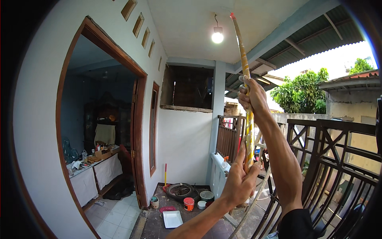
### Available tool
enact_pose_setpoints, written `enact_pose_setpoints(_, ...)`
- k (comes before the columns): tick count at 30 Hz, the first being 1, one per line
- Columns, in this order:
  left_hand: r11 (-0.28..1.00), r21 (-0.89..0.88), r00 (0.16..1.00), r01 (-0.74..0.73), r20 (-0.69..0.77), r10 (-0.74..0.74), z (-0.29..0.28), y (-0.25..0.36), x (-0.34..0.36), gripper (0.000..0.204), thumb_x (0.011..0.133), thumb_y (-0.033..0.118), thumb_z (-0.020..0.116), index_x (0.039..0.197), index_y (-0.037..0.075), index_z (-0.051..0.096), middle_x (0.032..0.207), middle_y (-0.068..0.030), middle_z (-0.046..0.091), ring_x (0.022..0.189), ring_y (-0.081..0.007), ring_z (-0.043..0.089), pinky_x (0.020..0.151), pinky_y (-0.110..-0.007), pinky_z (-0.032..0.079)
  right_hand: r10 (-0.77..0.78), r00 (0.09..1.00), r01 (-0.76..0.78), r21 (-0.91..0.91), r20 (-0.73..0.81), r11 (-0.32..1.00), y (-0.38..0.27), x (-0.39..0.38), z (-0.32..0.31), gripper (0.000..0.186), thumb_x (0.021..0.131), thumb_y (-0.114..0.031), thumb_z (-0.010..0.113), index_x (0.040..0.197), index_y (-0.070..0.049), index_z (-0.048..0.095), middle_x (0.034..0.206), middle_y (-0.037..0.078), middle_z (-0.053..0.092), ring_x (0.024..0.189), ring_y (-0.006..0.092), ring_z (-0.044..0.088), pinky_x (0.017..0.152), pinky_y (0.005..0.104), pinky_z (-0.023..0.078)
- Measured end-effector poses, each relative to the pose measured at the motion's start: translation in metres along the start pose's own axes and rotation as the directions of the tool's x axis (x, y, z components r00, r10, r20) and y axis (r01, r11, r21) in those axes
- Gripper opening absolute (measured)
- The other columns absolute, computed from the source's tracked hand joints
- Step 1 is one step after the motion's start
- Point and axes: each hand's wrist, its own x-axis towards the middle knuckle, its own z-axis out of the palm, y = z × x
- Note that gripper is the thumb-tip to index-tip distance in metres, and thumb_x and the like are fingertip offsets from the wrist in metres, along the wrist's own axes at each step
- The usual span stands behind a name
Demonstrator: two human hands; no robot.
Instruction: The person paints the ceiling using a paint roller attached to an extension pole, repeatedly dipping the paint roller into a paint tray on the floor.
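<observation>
A long yellow pole with pale streaks [243,55] rises steeply in front of me, its red tip close to the white ceiling [187,24]. Whatever is fixed at that tip is too small to make out. My right hand [254,95] is wrapped round the pole at about mid-length. Lower down, my left hand [239,177] grips it near the bottom end, thumb and fingers on either side. Left of the pole's upper part, a lit bulb [217,37] hangs from the ceiling; the two look apart.
A brown-framed doorway [141,119] opens on the left. On the floor are a white paint tray [172,219], a red paint can [188,204], a tire [181,192] and several tubs. A dark metal gate [338,159] and a ladder [260,187] stand at the right.
</observation>
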Motion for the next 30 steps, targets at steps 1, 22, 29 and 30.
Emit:
enact_pose_setpoints(1, 1.000, 0.005, 1.000, -0.004, -0.006, 0.004, -0.006, -0.004, 0.008, 0.071, 0.103, 0.007, 0.051, 0.161, 0.008, 0.010, 0.071, 0.0020, 0.051, 0.041, -0.0036, 0.041, 0.037, -0.022, 0.038, 0.000, 1.000, 0.000, 0.005, 0.007, 1.000, 0.009, 0.009, -0.003, 0.025, 0.102, -0.027, 0.056, 0.098, -0.012, 0.037, 0.070, 0.000, 0.042, 0.048, 0.0063, 0.040, 0.037, 0.0224, 0.035)
enact_pose_setpoints(22, 0.999, 0.046, 0.999, 0.016, -0.031, -0.015, -0.032, -0.053, 0.072, 0.077, 0.104, 0.011, 0.051, 0.162, 0.008, 0.001, 0.078, -0.0010, 0.054, 0.042, -0.0038, 0.042, 0.036, -0.023, 0.039, 0.018, 1.000, -0.019, 0.076, 0.013, 0.997, 0.063, 0.067, -0.048, 0.023, 0.102, -0.026, 0.056, 0.098, -0.010, 0.040, 0.073, -0.001, 0.041, 0.049, 0.0057, 0.038, 0.037, 0.0219, 0.034)
enact_pose_setpoints(29, 0.999, -0.045, 1.000, -0.003, 0.012, 0.003, 0.006, -0.050, -0.002, 0.082, 0.100, 0.001, 0.050, 0.162, 0.009, -0.002, 0.103, -0.0042, 0.045, 0.079, -0.0066, 0.038, 0.060, -0.020, 0.036, -0.041, 0.999, 0.043, 0.046, -0.033, 0.998, 0.014, -0.024, -0.033, 0.026, 0.104, -0.029, 0.053, 0.113, -0.005, 0.051, 0.073, 0.000, 0.042, 0.046, 0.0043, 0.037, 0.034, 0.0199, 0.032)
enact_pose_setpoints(30, 0.998, -0.048, 0.999, -0.041, -0.008, 0.041, 0.011, -0.054, -0.012, 0.083, 0.097, -0.006, 0.047, 0.162, 0.007, -0.003, 0.133, -0.0095, 0.038, 0.113, -0.0102, 0.033, 0.081, -0.018, 0.034, -0.042, 0.998, 0.045, 0.060, -0.041, 0.997, 0.011, -0.031, -0.031, 0.027, 0.105, -0.028, 0.052, 0.116, -0.004, 0.052, 0.073, 0.000, 0.041, 0.045, 0.0043, 0.036, 0.033, 0.0201, 0.032)
